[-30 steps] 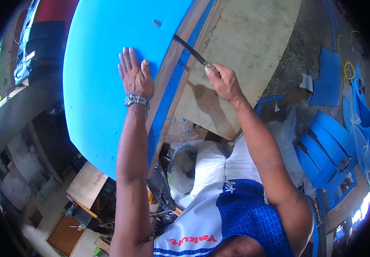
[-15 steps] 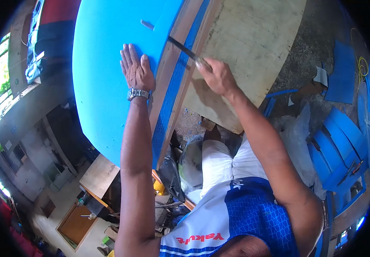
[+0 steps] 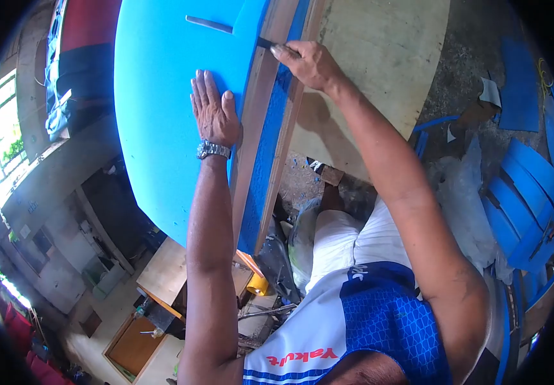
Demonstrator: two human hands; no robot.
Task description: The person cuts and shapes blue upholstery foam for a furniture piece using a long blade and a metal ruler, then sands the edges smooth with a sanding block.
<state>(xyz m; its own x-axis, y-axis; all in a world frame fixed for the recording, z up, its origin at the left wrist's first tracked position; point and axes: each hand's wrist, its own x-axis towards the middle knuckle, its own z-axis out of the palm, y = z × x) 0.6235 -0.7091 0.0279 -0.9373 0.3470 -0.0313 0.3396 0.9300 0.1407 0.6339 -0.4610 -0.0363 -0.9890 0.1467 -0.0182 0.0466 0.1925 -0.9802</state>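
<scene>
Blue foam [image 3: 155, 122]: a large curved sheet in front of the person, its edge running beside a wooden strip [image 3: 261, 102].
Left hand [image 3: 216, 119]: palm down on the foam near that edge, fingers nearly side by side, thumb apart – it seems to steady the sheet close to the blade.
Right hand [image 3: 315, 66]: fingers wrapped around the handle of a knife [image 3: 265, 43], level with the foam's edge, probably for a firm grip.
Blade: dark where it meets the edge; a grey length shows on top, apparently its tip poking through.
Floor [image 3: 460, 77]: blue pieces [image 3: 537, 168] lie off to the right, well apart from both hands, perhaps kept aside.
</scene>
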